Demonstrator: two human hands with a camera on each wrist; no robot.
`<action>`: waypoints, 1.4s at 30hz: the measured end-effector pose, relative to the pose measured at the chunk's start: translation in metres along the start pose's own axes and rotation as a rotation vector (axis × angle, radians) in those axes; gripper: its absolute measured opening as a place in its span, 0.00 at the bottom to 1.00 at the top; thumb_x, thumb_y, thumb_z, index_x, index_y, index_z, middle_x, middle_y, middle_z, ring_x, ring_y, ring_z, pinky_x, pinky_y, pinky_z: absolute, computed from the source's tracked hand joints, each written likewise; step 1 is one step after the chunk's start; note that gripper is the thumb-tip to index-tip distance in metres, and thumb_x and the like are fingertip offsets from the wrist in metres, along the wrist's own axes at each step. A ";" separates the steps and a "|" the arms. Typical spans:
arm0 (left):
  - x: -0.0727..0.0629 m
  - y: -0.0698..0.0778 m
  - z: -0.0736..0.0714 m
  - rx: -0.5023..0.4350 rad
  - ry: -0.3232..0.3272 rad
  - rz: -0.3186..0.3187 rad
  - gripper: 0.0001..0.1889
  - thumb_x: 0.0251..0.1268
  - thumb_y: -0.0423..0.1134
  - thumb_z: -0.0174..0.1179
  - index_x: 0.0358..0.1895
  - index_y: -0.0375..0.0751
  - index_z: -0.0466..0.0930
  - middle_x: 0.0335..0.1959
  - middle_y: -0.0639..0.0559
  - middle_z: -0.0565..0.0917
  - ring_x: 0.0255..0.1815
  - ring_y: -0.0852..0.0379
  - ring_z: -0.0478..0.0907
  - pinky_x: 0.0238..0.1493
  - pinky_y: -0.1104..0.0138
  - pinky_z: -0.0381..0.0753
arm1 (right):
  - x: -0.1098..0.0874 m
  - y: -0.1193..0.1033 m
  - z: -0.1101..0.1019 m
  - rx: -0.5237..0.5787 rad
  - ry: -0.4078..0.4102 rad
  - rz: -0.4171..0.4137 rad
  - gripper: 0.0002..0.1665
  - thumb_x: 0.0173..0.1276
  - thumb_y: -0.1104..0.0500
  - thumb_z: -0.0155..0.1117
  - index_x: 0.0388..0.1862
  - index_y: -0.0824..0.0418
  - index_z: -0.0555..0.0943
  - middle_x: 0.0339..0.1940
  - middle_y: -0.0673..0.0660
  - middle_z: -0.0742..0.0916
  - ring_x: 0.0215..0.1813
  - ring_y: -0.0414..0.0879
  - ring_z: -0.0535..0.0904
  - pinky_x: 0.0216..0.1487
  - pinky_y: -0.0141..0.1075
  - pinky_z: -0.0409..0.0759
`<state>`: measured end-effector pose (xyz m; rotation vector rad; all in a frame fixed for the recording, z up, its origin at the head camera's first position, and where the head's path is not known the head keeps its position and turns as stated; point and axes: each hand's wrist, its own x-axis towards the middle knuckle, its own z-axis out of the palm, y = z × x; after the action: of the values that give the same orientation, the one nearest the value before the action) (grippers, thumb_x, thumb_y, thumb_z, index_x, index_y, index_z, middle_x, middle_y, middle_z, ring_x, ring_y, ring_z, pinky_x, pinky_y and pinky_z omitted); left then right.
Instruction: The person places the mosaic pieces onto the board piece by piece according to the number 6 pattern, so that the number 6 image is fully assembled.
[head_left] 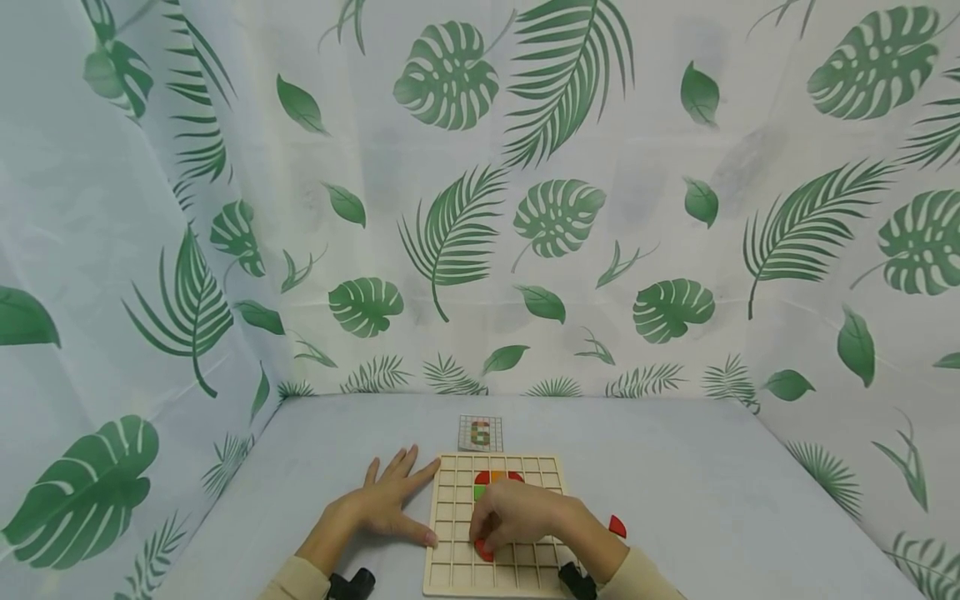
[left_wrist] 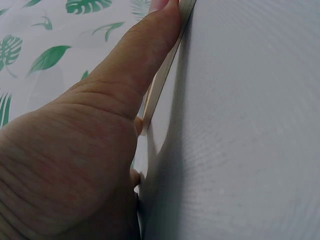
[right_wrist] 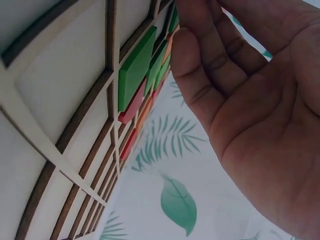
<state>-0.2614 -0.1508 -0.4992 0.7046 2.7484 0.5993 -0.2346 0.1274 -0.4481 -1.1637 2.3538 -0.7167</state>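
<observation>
A pale wooden grid board [head_left: 452, 575] lies on the table. My left hand [head_left: 386, 504] is spread beside it, thumb and index fingertip at its left edge; the left wrist view shows the thumb against the board's side [left_wrist: 162, 82]. Over the board, my right hand [head_left: 517, 512] has curled fingers and pinches a red rounded tile [head_left: 482, 550] at a lower cell. Higher up are red tiles [head_left: 482, 477], an orange tile [head_left: 498, 476] and a green tile [head_left: 478, 492], partly covered by the hand. The right wrist view shows green tiles [right_wrist: 136, 70] in the grid; the fingertips are hidden there.
Behind the board lies a small card [head_left: 481, 433] with a coloured figure like a 6 on a grid. A loose red quarter-round tile [head_left: 617, 526] is on the table [head_left: 675, 475] beside my right forearm. Leaf-printed cloth [head_left: 480, 250] rises at the back and sides.
</observation>
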 end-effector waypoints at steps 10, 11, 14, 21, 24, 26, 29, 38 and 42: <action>0.001 0.000 -0.001 -0.006 0.002 -0.003 0.64 0.43 0.78 0.71 0.85 0.59 0.52 0.87 0.34 0.43 0.87 0.34 0.37 0.78 0.27 0.29 | 0.000 -0.001 0.000 -0.075 0.016 -0.008 0.10 0.60 0.64 0.79 0.40 0.54 0.92 0.30 0.36 0.88 0.32 0.25 0.79 0.36 0.23 0.82; 0.001 0.000 0.000 -0.007 0.002 -0.004 0.64 0.43 0.78 0.72 0.85 0.60 0.52 0.87 0.34 0.42 0.87 0.34 0.37 0.78 0.27 0.29 | 0.000 -0.002 0.001 -0.080 0.018 -0.011 0.09 0.60 0.64 0.80 0.39 0.54 0.92 0.30 0.37 0.88 0.32 0.25 0.79 0.36 0.23 0.82; 0.001 -0.001 0.000 -0.003 0.000 -0.006 0.64 0.43 0.78 0.71 0.85 0.60 0.52 0.87 0.34 0.42 0.88 0.34 0.36 0.78 0.27 0.29 | 0.000 -0.003 0.002 -0.091 0.021 -0.019 0.09 0.59 0.64 0.81 0.38 0.54 0.92 0.30 0.37 0.89 0.31 0.25 0.79 0.35 0.23 0.82; 0.001 -0.001 0.002 0.006 0.001 0.004 0.64 0.44 0.77 0.71 0.85 0.59 0.51 0.87 0.34 0.42 0.87 0.34 0.37 0.78 0.26 0.30 | 0.000 -0.006 0.003 -0.126 0.029 -0.019 0.10 0.56 0.63 0.83 0.38 0.54 0.92 0.29 0.37 0.88 0.30 0.25 0.78 0.33 0.22 0.81; 0.001 -0.001 0.001 0.009 0.003 0.003 0.64 0.45 0.77 0.71 0.85 0.59 0.51 0.87 0.34 0.42 0.88 0.34 0.37 0.78 0.26 0.30 | 0.000 -0.007 0.004 -0.140 0.033 -0.017 0.10 0.56 0.63 0.83 0.37 0.53 0.92 0.29 0.37 0.88 0.30 0.25 0.78 0.33 0.22 0.81; 0.001 -0.001 0.001 0.010 0.003 0.002 0.64 0.44 0.78 0.71 0.85 0.59 0.52 0.87 0.34 0.42 0.87 0.34 0.37 0.77 0.26 0.30 | 0.001 -0.007 0.004 -0.160 0.033 -0.019 0.10 0.56 0.63 0.83 0.37 0.53 0.92 0.29 0.37 0.88 0.30 0.25 0.77 0.33 0.22 0.80; 0.001 0.000 0.001 0.012 0.003 0.000 0.64 0.44 0.78 0.71 0.85 0.59 0.52 0.87 0.34 0.42 0.87 0.34 0.37 0.78 0.26 0.30 | 0.001 -0.008 0.004 -0.195 0.037 -0.019 0.10 0.55 0.62 0.84 0.36 0.51 0.93 0.29 0.36 0.88 0.30 0.25 0.77 0.33 0.21 0.79; 0.001 0.001 0.000 0.009 0.000 -0.004 0.64 0.44 0.78 0.71 0.85 0.59 0.51 0.87 0.34 0.42 0.88 0.34 0.36 0.78 0.27 0.30 | 0.000 -0.010 0.007 -0.232 0.050 0.034 0.09 0.55 0.61 0.84 0.33 0.49 0.93 0.27 0.34 0.87 0.29 0.26 0.75 0.32 0.22 0.78; 0.002 -0.001 0.001 0.014 0.000 -0.003 0.64 0.44 0.78 0.71 0.85 0.59 0.51 0.87 0.34 0.42 0.88 0.34 0.36 0.78 0.27 0.31 | -0.001 -0.011 0.006 -0.254 0.050 0.024 0.09 0.55 0.60 0.84 0.35 0.49 0.94 0.28 0.34 0.87 0.29 0.27 0.75 0.32 0.22 0.78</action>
<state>-0.2627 -0.1502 -0.5003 0.7040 2.7561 0.5796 -0.2243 0.1208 -0.4467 -1.2298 2.5532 -0.4528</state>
